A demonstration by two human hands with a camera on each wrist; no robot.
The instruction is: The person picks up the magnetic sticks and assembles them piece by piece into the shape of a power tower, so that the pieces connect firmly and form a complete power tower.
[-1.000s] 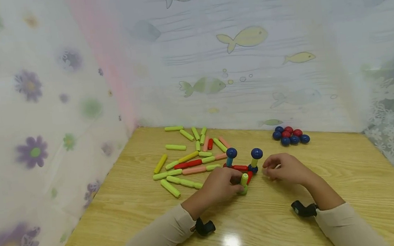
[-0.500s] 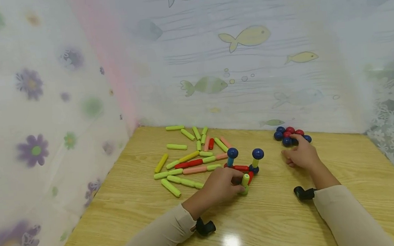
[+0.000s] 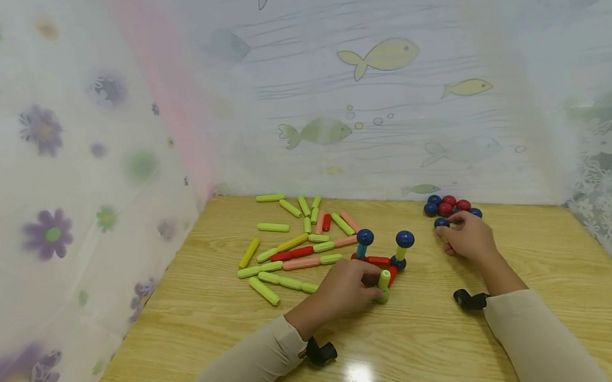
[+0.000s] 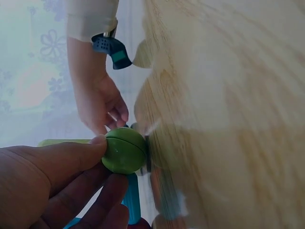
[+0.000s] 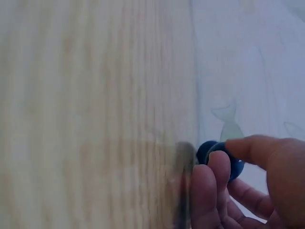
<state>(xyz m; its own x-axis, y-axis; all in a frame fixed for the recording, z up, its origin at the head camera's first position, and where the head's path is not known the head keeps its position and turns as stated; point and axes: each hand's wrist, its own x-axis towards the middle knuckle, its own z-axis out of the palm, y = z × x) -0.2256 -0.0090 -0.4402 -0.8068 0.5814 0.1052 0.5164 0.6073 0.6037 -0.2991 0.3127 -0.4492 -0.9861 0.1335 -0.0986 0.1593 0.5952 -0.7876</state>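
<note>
My left hand (image 3: 343,287) grips a green ball (image 4: 125,151) at the near corner of a ball-and-stick frame on the table. From that ball a yellow-green stick (image 3: 385,279) stands upright. Red sticks (image 3: 379,261) join the frame's corners. Behind, a light-blue stick (image 3: 361,251) and a yellow stick (image 3: 401,253) stand up, each topped by a dark blue ball (image 3: 404,239). To the right, my right hand (image 3: 471,239) pinches a dark blue ball (image 5: 237,168) between thumb and fingers, at the front of the ball cluster. Its fingers partly cover that ball.
Several red balls (image 3: 445,209) and blue balls lie grouped at the back right, near the fish-patterned curtain (image 3: 297,84). Left of the frame, many loose yellow-green sticks (image 3: 273,227), salmon sticks (image 3: 301,264) and red sticks (image 3: 292,254) are spread over the wooden table (image 3: 199,343).
My right hand has moved right and away from me, from beside the frame to the ball cluster, and has pulled a blue ball slightly forward. My left hand has kept its grip.
</note>
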